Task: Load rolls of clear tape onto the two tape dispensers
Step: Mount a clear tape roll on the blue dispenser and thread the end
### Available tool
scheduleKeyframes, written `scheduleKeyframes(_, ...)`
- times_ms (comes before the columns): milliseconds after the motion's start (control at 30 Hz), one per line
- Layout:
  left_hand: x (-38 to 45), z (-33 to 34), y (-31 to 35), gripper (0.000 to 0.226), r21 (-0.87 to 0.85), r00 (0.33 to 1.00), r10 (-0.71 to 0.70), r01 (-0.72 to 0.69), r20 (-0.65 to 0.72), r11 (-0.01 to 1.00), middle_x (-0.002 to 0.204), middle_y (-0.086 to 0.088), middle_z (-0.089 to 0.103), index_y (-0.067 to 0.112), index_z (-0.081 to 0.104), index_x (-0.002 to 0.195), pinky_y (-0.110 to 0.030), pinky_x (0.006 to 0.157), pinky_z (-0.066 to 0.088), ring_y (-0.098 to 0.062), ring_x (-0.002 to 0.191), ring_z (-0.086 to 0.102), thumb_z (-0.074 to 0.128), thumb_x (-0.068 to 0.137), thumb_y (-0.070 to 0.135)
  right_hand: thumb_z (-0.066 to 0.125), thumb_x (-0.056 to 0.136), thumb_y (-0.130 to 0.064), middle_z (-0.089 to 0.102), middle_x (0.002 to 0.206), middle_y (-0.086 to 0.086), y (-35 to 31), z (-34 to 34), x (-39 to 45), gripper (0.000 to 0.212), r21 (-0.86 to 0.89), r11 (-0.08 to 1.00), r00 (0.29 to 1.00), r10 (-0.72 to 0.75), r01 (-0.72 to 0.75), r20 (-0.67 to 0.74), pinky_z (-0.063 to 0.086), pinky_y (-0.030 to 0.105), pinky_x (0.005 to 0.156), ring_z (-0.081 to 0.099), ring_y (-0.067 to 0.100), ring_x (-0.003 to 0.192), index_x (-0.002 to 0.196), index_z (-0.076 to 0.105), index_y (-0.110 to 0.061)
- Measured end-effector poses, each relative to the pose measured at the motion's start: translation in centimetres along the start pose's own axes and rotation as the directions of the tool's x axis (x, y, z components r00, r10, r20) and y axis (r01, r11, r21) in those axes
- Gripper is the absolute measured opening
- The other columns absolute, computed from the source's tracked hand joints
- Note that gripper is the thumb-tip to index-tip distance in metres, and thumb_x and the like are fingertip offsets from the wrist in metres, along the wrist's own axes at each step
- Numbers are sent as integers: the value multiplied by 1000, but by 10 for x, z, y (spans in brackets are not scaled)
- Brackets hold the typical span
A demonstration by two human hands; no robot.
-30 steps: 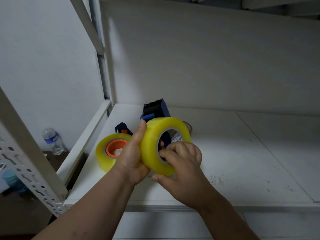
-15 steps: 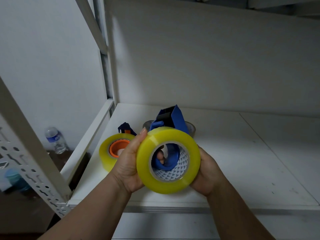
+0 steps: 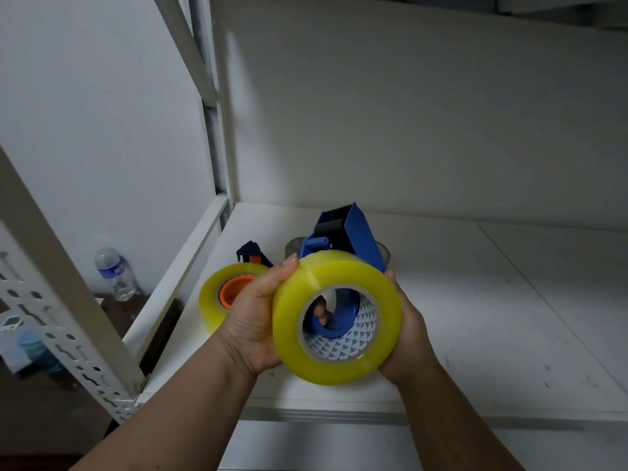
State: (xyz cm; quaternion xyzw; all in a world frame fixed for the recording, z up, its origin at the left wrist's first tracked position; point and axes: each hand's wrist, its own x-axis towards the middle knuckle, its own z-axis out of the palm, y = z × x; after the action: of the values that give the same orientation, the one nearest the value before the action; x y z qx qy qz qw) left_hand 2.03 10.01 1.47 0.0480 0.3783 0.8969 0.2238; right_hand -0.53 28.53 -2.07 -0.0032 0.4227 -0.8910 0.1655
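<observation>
Head view: yellowish tape roll, printed core, around blue dispenser.

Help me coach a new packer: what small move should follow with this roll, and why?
Probably push the tape roll further onto the blue dispenser hub: the hub shows through the core, apparently not yet centred, with the left hand and right hand gripping opposite sides.

Tape roll before dispenser, above shelf
</observation>
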Motion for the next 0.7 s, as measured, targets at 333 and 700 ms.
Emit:
scheduleKeyframes(333, 5, 14, -2, 59, -26, 996, 10, -8, 87, 1000, 85, -16, 73, 7, 75, 103, -42, 79, 56, -29, 77, 68, 92, 54, 35, 24, 98, -44, 74, 76, 12, -2, 2, 1, 69, 170, 985, 1000, -3, 1, 11, 60, 35, 56, 73, 24, 67, 75, 79, -10)
scheduleKeyframes(700, 2, 16, 2, 35, 31, 999, 9, -10, 54, 999, 61, -11, 72, 9, 80, 76, -32, 60, 58, -21, 55, 68, 83, 56, 38, 80, 59, -61, 62, 124, 21, -4, -10, 10, 94, -44, 999, 998, 4, -1, 66, 53, 49, 93, 61, 35, 112, 134, 54, -10)
